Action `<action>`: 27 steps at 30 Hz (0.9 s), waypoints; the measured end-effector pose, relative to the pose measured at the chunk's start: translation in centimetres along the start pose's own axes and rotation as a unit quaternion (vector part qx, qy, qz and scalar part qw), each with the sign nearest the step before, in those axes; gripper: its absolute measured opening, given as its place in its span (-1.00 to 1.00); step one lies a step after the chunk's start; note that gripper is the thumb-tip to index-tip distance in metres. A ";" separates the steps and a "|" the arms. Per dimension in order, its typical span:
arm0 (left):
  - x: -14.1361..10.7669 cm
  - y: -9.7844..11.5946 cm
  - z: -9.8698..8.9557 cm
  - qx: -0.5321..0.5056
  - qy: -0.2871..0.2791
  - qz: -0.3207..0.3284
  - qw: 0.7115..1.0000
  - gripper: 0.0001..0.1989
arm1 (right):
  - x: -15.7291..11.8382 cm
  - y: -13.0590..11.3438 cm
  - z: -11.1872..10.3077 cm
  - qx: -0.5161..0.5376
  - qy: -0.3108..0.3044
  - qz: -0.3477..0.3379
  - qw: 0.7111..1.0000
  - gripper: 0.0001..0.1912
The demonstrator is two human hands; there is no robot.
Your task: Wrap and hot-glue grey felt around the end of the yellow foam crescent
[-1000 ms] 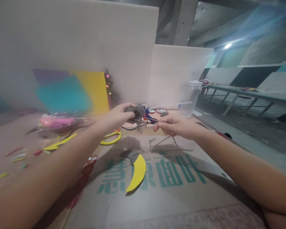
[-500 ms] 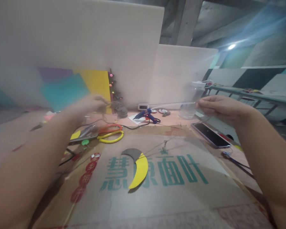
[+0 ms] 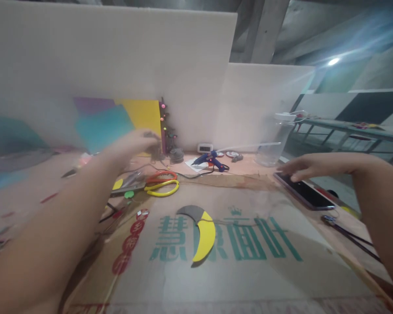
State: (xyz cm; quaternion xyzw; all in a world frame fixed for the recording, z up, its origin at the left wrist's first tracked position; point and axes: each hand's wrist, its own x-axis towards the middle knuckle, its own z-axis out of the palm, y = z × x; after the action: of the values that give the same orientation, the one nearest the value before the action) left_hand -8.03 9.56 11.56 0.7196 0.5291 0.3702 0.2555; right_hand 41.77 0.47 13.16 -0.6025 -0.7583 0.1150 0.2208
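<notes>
My left hand (image 3: 140, 141) is raised at the back left, in front of the coloured sheets. Its fingers are smeared by motion but look closed around a small brownish clump that I cannot make out. Just right of it sits a ball of grey string (image 3: 177, 155). My right hand (image 3: 299, 166) hovers palm down over the near-left end of a phone (image 3: 304, 192), fingers stretched and apart, holding nothing. Between my arms lies a yellow and grey crescent (image 3: 205, 235) on a printed cardboard sheet (image 3: 249, 279). A thin strand crosses the sheet beside it.
A blue glue gun (image 3: 209, 160) with a long glue stick lies at the back, its cable running left. Scissors (image 3: 162, 188) with orange and yellow handles lie left. A clear lidded jug (image 3: 273, 144) stands back right. A cable (image 3: 347, 235) lies right of the cardboard.
My right hand has dropped from beside the jug towards the phone, and its pinched fingers have spread. The strand over the cardboard hangs lower. My left hand stays near the string ball. The view has shifted.
</notes>
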 end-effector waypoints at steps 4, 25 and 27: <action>-2.4 4.4 2.8 -0.008 -0.016 0.058 0.998 -0.74 | -0.1 -6.8 2.6 -0.002 -0.124 -0.063 0.990 -0.66; -1.2 1.2 4.5 0.122 -0.306 0.027 0.944 -0.62 | 0.6 -11.8 12.6 0.405 -0.050 -0.037 0.912 -0.69; -0.3 -0.6 4.1 0.165 -0.304 0.028 0.938 -0.62 | 1.0 -11.0 11.5 0.394 -0.014 -0.028 0.919 -0.68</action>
State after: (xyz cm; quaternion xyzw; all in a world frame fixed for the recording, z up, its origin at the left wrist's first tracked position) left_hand -5.13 9.56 8.57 0.8442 0.4597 0.0486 0.2714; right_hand 26.62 -0.21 8.11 -0.4438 -0.6715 0.4066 0.4323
